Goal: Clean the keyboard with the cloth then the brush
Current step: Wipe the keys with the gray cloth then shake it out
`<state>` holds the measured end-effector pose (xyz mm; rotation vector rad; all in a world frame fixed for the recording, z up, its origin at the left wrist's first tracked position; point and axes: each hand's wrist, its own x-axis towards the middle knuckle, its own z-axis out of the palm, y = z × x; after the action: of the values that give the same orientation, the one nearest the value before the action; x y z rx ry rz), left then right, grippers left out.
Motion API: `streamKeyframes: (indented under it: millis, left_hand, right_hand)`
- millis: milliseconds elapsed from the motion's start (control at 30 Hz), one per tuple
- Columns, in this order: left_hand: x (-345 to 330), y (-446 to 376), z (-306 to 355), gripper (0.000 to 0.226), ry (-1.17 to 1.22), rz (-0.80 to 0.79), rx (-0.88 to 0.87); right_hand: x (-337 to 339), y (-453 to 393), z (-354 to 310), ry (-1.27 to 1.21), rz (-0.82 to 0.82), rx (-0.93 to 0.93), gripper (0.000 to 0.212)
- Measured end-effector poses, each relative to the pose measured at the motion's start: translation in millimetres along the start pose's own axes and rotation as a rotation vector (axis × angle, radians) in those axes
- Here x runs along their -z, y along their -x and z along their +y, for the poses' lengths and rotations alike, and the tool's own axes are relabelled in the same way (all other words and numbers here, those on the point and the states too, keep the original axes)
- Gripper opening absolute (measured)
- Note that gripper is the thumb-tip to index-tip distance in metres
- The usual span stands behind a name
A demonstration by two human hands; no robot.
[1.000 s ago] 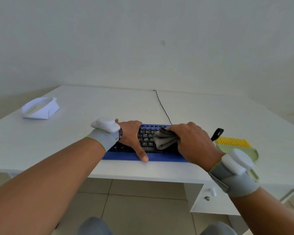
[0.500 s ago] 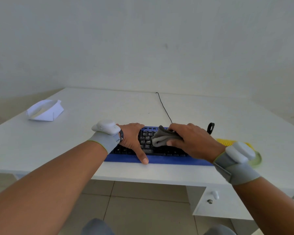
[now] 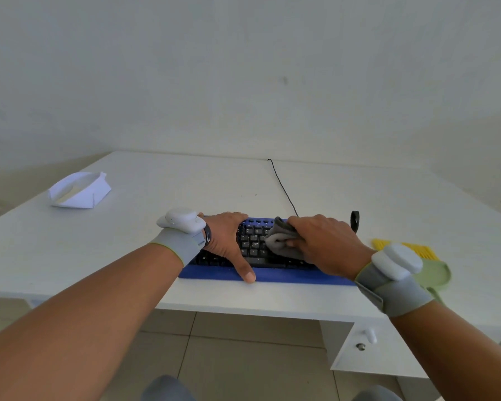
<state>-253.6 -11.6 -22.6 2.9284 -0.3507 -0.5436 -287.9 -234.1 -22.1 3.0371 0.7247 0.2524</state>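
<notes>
Left hand lay flat, fingers straight, steadying the keyboard at the bench front edge; right hand gripped the bunched cloth on the keys. Judged mid-wipe, cloth stage unfinished. Brush untouched beside, further right.

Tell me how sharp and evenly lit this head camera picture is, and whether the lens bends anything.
Head view: soft, even light, no glare; only faint shadows under the desk edge. Wide-angle lens bows the desk edges and stretches the forearms. Keyboard key legends are too small to read; cloth in the right hand is slightly soft.
</notes>
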Motion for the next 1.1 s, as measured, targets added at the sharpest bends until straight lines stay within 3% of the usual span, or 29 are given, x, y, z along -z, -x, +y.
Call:
streamKeyframes:
  millis: [200, 433, 633, 900, 1100]
  left_hand:
    - [0.2, -0.6, -1.2, 0.144, 0.004, -0.006, 0.009]
    - [4.1, 3.2, -8.2, 0.146, -0.022, -0.014, 0.006]
    - [6.0, 8.2, -5.9, 0.139, -0.028, -0.010, 0.037]
    - [1.6, 7.3, -13.5, 0.144, 0.063, -0.005, 0.019]
    - [5.0, 9.7, -21.0, 0.152, 0.050, 0.014, 0.006]
  right_hand:
    - [19.1, -10.3, 16.4, 0.065, -0.076, -0.141, 0.012]
    - [25.4, -25.4, -17.0, -0.146, 0.085, 0.028, 0.011]
    - [5.8, -18.1, -15.5, -0.131, -0.016, 0.058, 0.010]
    - [20.4, 4.8, 12.2, -0.023, -0.121, -0.072, 0.012]
    - [30.7, -9.7, -12.8, -0.090, 0.128, 0.072, 0.008]
